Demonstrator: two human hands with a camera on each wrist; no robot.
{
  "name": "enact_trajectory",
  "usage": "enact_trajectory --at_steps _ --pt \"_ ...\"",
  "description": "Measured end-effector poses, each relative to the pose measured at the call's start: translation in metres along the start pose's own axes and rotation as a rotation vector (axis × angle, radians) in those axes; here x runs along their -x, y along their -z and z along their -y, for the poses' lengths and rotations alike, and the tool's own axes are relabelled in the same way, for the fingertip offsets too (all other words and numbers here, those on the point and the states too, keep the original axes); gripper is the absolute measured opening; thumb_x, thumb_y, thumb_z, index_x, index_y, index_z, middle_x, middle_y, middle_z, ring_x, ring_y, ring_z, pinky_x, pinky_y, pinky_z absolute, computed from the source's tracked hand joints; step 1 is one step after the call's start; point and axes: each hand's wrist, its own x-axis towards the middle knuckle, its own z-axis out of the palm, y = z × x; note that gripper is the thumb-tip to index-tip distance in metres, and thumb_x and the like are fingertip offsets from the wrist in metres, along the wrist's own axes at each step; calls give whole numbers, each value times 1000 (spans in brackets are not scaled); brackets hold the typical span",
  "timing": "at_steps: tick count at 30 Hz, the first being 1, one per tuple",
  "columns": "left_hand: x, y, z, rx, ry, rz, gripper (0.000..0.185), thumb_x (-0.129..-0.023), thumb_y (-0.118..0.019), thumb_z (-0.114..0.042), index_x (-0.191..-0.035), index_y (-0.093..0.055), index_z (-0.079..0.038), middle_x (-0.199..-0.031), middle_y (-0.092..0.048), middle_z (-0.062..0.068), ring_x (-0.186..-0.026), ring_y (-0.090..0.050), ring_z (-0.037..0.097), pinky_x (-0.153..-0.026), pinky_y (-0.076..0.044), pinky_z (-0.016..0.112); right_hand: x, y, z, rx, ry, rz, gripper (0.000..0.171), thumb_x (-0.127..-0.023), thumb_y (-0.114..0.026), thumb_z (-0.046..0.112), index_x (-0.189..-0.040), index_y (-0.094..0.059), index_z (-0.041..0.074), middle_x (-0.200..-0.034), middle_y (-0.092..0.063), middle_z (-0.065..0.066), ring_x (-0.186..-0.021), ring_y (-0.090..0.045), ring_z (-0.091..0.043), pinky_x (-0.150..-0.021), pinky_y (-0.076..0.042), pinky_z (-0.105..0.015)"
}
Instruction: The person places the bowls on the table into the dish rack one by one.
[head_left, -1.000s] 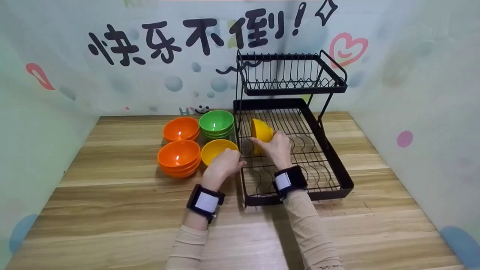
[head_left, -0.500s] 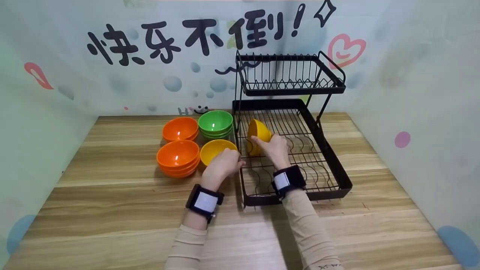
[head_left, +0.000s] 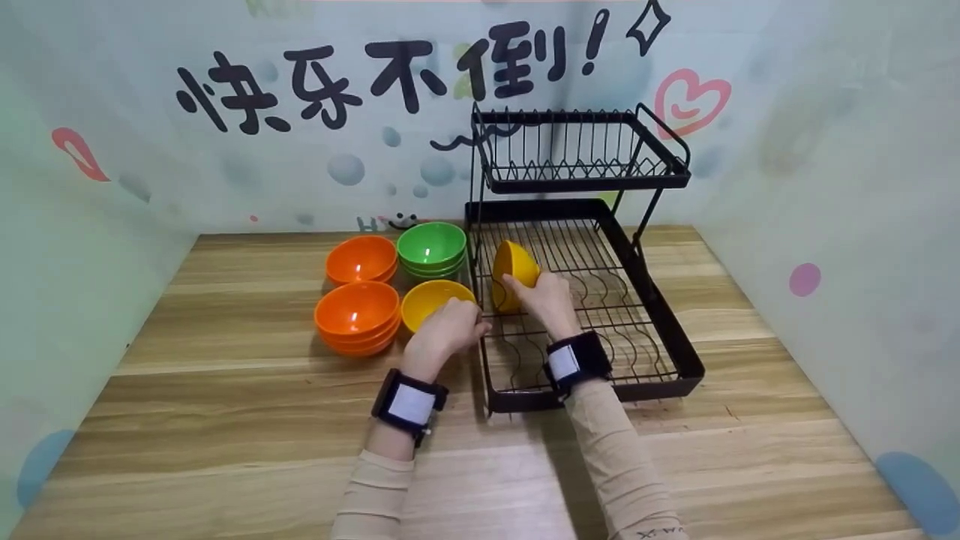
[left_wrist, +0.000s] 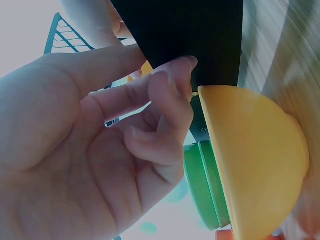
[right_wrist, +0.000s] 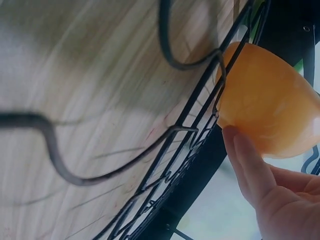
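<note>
My right hand grips a yellow bowl that stands on its edge among the wires at the left of the black dish rack's lower tier. In the right wrist view, the fingers press the bowl against the wire grid. My left hand sits at the rack's left rim. Its curled thumb and forefinger pinch the black frame. Just beside that hand a second yellow bowl sits upright on the table, also seen in the left wrist view.
A stack of green bowls and two stacks of orange bowls stand left of the rack on the wooden table. The rack's upper tier overhangs the back of the lower tier. Printed walls enclose three sides.
The right hand has shifted the yellow bowl slightly left in the lower tier. The left hand has stayed at the rack's rim.
</note>
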Motion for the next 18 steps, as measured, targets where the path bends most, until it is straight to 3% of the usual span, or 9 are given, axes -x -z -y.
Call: enact_trajectory --at_steps 6,11,15,18 --pt "-2 -2 1 3 2 -1 27 -95 -57 -25 -86 -68 -2 -67 -53 3 -60 -49 15 -59 -41 26 1 1 1 24 33 -4 50 -88 -59 50 -93 -59 1 -85 -65 -14 -65 -56 -19 -50 -38 -21" --pt "-4 -3 3 -4 -11 1 26 -95 -57 -24 -87 -67 -1 -66 -51 3 -58 -48 15 -55 -38 24 2 4 2 54 64 -38 51 -88 -58 50 -95 -60 -1 -93 -62 -16 -72 -55 -23 -55 -40 -26" --pt "-3 -1 5 10 -27 -4 26 -94 -58 -26 -88 -69 -3 -66 -56 3 -57 -50 14 -55 -40 24 4 7 4 63 78 -47 57 -88 -57 51 -107 -59 -3 -105 -58 -19 -84 -58 -29 -64 -49 -35" --pt "-2 2 8 12 -30 -77 24 -93 -60 -27 -90 -70 -5 -73 -64 5 -63 -56 16 -61 -46 28 4 8 5 62 92 -58 65 -89 -57 50 -123 -54 -5 -117 -55 -23 -99 -60 -35 -78 -53 -43"
